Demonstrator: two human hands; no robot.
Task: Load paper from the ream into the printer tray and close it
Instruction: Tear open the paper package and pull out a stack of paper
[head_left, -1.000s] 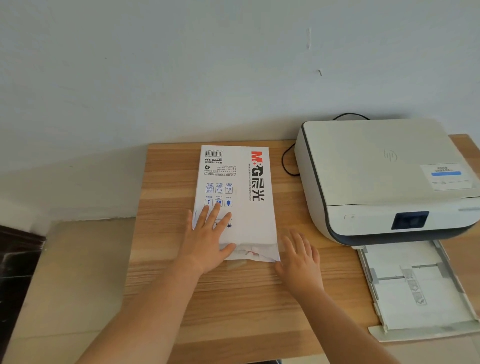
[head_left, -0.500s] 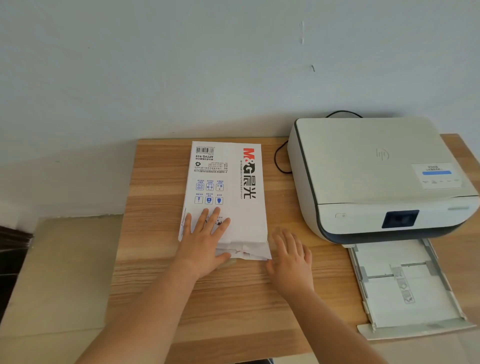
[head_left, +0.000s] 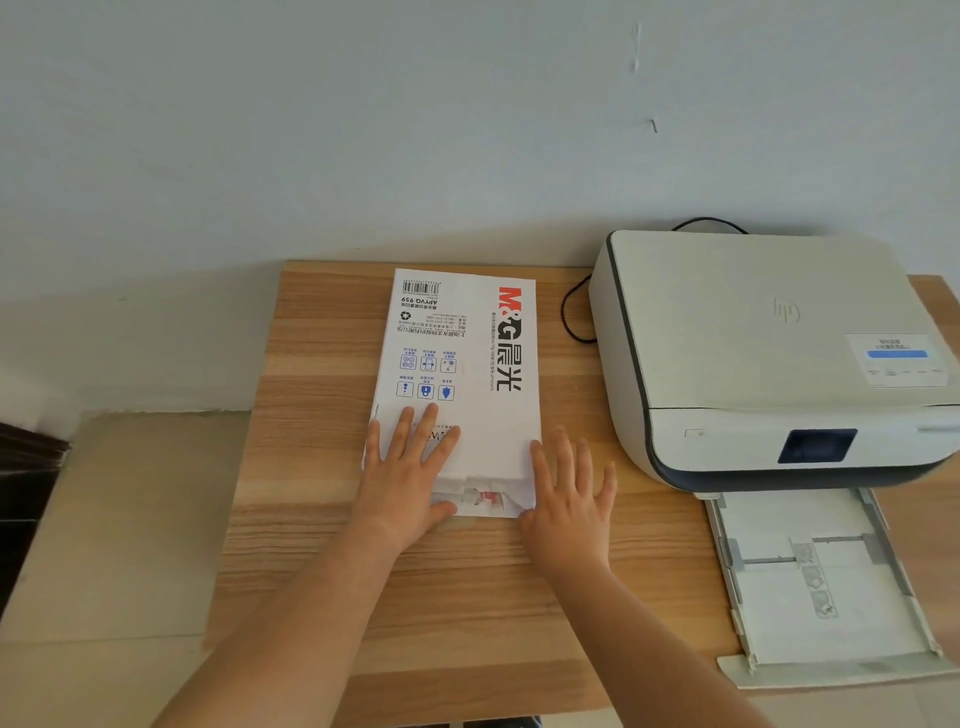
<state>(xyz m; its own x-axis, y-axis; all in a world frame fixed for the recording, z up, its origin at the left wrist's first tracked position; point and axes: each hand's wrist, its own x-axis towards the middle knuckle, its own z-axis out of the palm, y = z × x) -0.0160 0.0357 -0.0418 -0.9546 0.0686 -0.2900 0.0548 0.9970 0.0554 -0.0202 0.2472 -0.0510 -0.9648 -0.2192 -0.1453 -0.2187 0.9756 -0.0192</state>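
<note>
A white paper ream (head_left: 478, 353) with red and black print lies lengthwise on the wooden table (head_left: 311, 545), its torn near end facing me. My left hand (head_left: 408, 470) presses flat on the ream's near left part, fingers spread. My right hand (head_left: 569, 488) lies flat on the table beside the ream's near right corner, touching its edge. The white printer (head_left: 753, 343) stands at the right. Its paper tray (head_left: 815, 582) is pulled out toward me and holds white sheets and grey guides.
A black cable (head_left: 571, 312) loops between the ream and the printer. The wall stands right behind the table. A lower beige surface (head_left: 104, 519) lies left of the table, with a dark object at the far left edge.
My right hand has slid left and forward until it touches the ream's near right corner. My left hand stays pressed on the ream. The view has shifted slightly.
</note>
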